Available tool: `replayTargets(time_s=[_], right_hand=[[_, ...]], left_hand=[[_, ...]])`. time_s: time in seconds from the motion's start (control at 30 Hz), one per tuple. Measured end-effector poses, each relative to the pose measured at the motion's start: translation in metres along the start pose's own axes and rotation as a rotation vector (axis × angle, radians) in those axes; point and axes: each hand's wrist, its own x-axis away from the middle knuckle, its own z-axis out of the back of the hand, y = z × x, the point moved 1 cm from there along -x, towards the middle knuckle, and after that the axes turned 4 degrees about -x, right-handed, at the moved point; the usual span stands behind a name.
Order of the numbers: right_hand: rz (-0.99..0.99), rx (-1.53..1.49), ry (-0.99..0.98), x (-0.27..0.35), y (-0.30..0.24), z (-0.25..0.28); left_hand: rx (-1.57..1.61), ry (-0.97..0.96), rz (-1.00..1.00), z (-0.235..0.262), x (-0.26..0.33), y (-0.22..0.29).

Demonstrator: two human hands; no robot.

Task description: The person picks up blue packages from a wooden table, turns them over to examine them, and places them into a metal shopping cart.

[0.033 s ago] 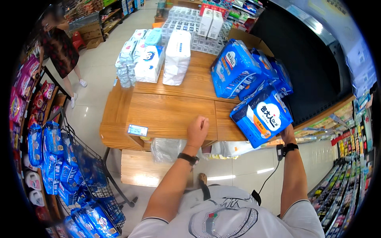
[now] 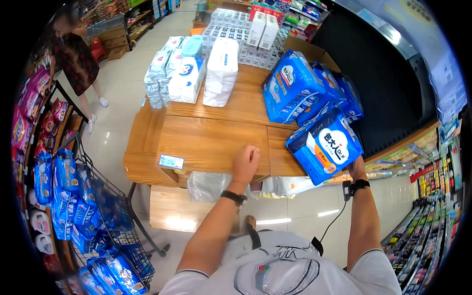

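Observation:
At the front right of the wooden table, a blue diaper pack [image 2: 319,152] with a white cloud-shaped label and an orange patch leans at a slant, its lower end past the front edge. My right hand [image 2: 357,168] grips its lower right side; most of the fingers are hidden behind it. My left hand [image 2: 247,161] is loosely closed with nothing in it, over the table's front edge, left of the pack. Behind the held pack, touching or close to it, several more blue packs [image 2: 290,88] stand in a cluster.
White tissue packs [image 2: 221,73] and small boxes [image 2: 268,29] stand along the far side of the wooden table [image 2: 211,142]. A black slanted panel [image 2: 378,83] rises at the right. Left are a cart [image 2: 110,211] with blue packs and a person [image 2: 73,59] standing by shelves.

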Motion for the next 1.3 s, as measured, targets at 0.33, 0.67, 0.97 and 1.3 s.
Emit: replayTargets(time_s=[0.33, 0.67, 0.97, 1.3], right_hand=[[-0.014, -0.014, -0.019, -0.009, 0.005, 0.005], [-0.06, 0.104, -0.019, -0.006, 0.002, 0.008], [-0.046, 0.016, -0.042, 0.008, -0.009, -0.005], [-0.04, 0.069, -0.03, 0.01, -0.007, -0.007]], left_hand=[[-0.041, 0.066, -0.12, 0.006, -0.001, 0.011], [-0.046, 0.053, -0.066, 0.003, 0.001, 0.012], [-0.06, 0.044, -0.052, -0.001, 0.0, 0.005], [-0.07, 0.046, -0.066, 0.0, -0.002, 0.004]])
